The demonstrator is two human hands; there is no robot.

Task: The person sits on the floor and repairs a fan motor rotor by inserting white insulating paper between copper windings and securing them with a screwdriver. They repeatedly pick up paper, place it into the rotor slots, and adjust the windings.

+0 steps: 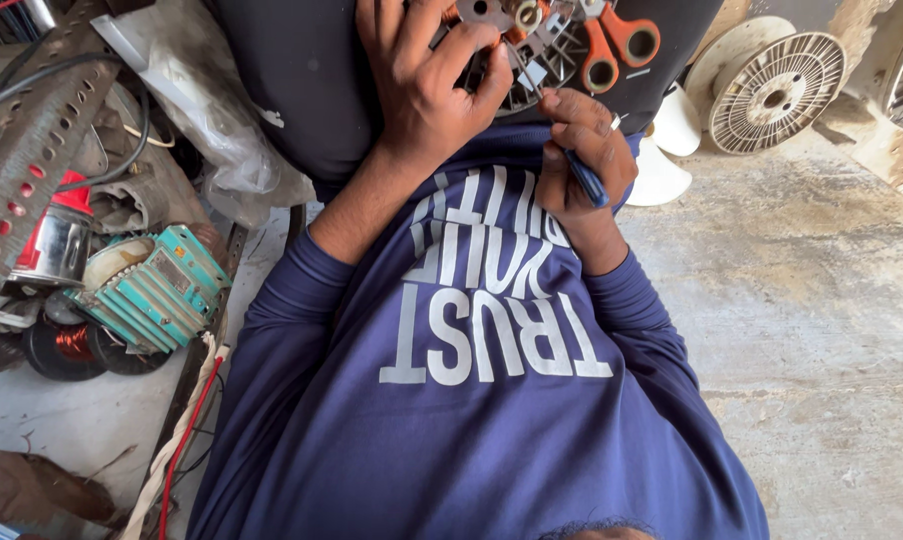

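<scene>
A: Item one, left hand (427,85)?
B: Forearm comes up from the blue sleeve, wrist bent over the lap. Fingers curled and pressed onto a grey metal motor part (532,45), pinning it against the dark trousers (302,90) near the top edge of the view.

A: Item two, right hand (582,165)?
B: Closed in a fist around a blue-handled screwdriver (584,178). Thumb on top, knuckles toward the camera. The thin metal shaft runs up and left from the fist, its tip at the motor part, just beside the left fingertips.

A: Item three, on the lap beside the part?
B: Orange-handled scissors (612,45), loops pointing toward the right, touching the motor part's right edge.

A: Item four, clothing?
B: Navy long-sleeved shirt (472,420) with white lettering, filling the lower middle.

A: Item five, floor to the right?
B: Bare concrete floor (822,300). A white slotted round fan cover (777,90) leans near the top right corner; a white fan blade (667,140) lies just beside the right wrist.

A: Item six, left side?
B: Teal finned motor housing (162,285), a copper wire coil (67,345) below it, a perforated metal angle bar (32,140) above, a crumpled clear plastic bag (212,110), and red and white cords (187,430) trailing toward the bottom edge.
</scene>
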